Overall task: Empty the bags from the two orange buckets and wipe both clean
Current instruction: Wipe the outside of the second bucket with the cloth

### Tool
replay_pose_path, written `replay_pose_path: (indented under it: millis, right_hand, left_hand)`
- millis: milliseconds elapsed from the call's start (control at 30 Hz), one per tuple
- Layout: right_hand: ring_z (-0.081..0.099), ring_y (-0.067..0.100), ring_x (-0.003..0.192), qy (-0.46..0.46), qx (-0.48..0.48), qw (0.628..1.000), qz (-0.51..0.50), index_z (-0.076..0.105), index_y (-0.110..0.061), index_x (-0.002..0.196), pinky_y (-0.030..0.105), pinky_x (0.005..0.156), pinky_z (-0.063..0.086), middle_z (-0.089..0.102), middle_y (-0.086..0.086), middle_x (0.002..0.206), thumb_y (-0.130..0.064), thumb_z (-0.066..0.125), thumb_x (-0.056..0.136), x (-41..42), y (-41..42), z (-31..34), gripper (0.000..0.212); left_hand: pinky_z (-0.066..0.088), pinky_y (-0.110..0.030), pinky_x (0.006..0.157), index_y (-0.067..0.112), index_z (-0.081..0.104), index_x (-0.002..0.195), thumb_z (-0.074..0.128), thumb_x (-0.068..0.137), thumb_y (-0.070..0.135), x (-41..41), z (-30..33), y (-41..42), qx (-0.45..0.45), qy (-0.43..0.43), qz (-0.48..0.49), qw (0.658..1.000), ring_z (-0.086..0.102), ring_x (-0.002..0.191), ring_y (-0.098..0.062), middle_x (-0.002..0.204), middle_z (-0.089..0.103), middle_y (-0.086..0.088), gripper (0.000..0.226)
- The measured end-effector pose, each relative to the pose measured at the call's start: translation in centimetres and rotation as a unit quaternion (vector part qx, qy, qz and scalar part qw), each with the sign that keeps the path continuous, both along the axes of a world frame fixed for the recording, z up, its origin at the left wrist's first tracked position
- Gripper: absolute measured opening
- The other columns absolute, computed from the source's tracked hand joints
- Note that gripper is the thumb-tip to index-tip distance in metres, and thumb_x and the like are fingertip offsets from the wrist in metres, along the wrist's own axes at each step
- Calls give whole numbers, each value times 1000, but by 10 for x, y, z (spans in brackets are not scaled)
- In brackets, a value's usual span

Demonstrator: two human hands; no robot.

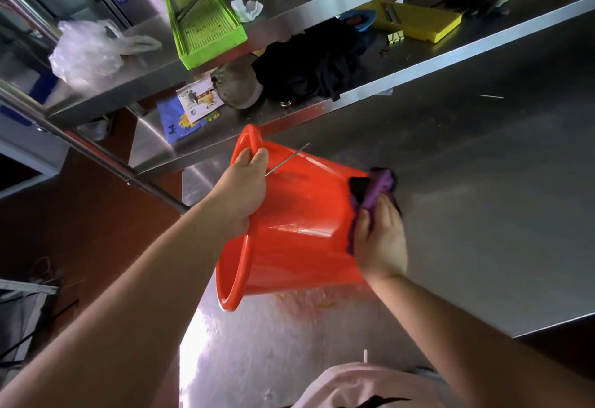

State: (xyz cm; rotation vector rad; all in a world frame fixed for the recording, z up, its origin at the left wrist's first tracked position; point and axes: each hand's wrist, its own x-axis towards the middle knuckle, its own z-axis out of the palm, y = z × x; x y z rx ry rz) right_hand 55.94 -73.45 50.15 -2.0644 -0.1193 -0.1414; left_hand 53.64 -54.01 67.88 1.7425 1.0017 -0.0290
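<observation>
Steel table [483, 182] carries the bucket [296, 214], tipped on its side. Left hand [241, 182] grips the rim, fingers curled. Right hand [380, 240] presses the cloth [375, 188] to the base. Light, stiff, likely slippery plastic; hold by the rim.

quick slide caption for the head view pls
Left hand grips the tipped orange bucket by its rim while the right hand wipes its base with a purple cloth.
</observation>
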Motion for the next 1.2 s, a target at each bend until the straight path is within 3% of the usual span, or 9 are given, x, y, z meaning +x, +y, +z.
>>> replay_pose_path:
  millis: [67,200,367,500,600,733,867,1100,1200]
  right_hand:
    - [52,40,129,93,16,995,-35,52,1,140,45,108,41,55,23,141,-23,46,102,10,-15,-16,46]
    - [56,40,122,251,35,964,-78,45,-18,143,44,96,43,56,19,140,-42,36,103,28,-24,-26,47]
    - [58,38,118,326,82,936,-103,48,-25,142,38,91,39,62,16,132,-48,33,100,41,-28,-22,50]
    - [62,35,109,327,90,934,-112,62,-24,117,36,90,43,68,11,115,-44,35,94,51,-30,-14,41]
    - [62,29,102,331,117,930,-111,59,-26,95,36,95,46,66,1,106,-38,40,94,60,-35,-10,22]
    - [59,31,100,316,53,944,-79,59,-23,116,32,85,40,64,5,111,-38,40,98,66,-37,-1,30]
    - [59,39,117,268,-38,962,-23,56,-18,134,40,94,44,63,19,129,-39,40,100,63,-19,28,43]
    - [60,35,98,89,69,983,148,53,-14,89,47,86,47,67,14,100,-31,38,100,20,76,127,25]
    - [58,30,100,10,70,979,194,54,-15,93,47,89,45,65,8,102,-31,35,101,3,83,132,26]
  left_hand:
    - [58,-58,93,57,58,125,45,95,66,-1,1,-3,-21,-5,-5,1000,70,114,-32,135,67,-2,34]
    - [61,-48,90,41,47,151,47,97,66,4,1,-11,5,-3,22,1000,70,113,-27,144,62,-1,60]
    - [61,-58,89,16,70,105,60,86,71,0,3,-15,-44,19,66,997,77,97,-38,98,79,-11,59]
    - [65,-47,67,13,76,98,71,89,56,4,9,2,-54,-29,81,995,79,71,-27,82,81,-8,44]
    - [62,-32,60,22,79,106,66,93,58,-6,11,11,-26,-12,8,1000,79,72,-16,85,81,1,41]
    - [60,-55,93,53,60,133,47,94,59,-16,0,3,-9,15,-62,998,75,107,-32,120,76,-2,41]
    - [50,-56,107,55,46,147,43,88,64,-9,2,-8,-3,18,-63,998,65,124,-31,140,65,3,60]
    - [44,-47,117,29,47,154,37,111,44,0,5,-21,73,-9,-117,990,50,143,-25,158,51,0,47]
    - [50,-52,110,37,56,143,38,109,47,1,3,-17,-30,-10,-64,997,62,128,-30,143,63,-8,40]
